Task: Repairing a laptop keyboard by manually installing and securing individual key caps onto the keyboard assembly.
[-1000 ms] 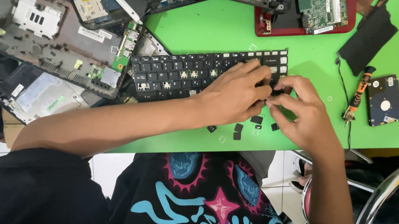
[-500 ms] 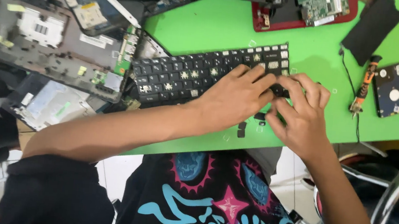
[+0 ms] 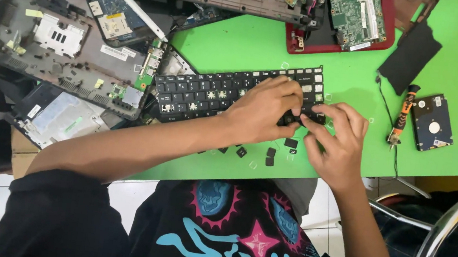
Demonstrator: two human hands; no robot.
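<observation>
Counter (image 3: pixel 249 40): green top, crowded along its far and left edges with opened laptop parts.
Laptop shells (image 3: pixel 61 54): grey base casings and a blue circuit board, stacked at the left, touching the keyboard's left end.
Red casing (image 3: pixel 345 44): holds a green circuit board, far side, well apart from the hands.
Keyboard (image 3: pixel 210 92): black, detached, lying flat and slightly slanted mid-counter; several sockets at its right end show bare.
Hard drive (image 3: pixel 432 122): near the right edge, just beside an orange-handled screwdriver (image 3: pixel 402 115).
Left hand (image 3: pixel 262 112): lies over the keyboard's right part, fingers curled down, the grip pressed onto a key at the near right corner.
Right hand (image 3: pixel 338 140): meets the left hand at that corner; fingertips bent inward, seemingly pinching a keycap, though the cap itself is hidden.
Loose keycaps (image 3: pixel 272 153): small black caps scattered on the counter just before the keyboard.
Step in hand: judged to be prising keycaps off the right end.
Next move: calls for a steady hold on the keyboard and a small, controlled lift.
</observation>
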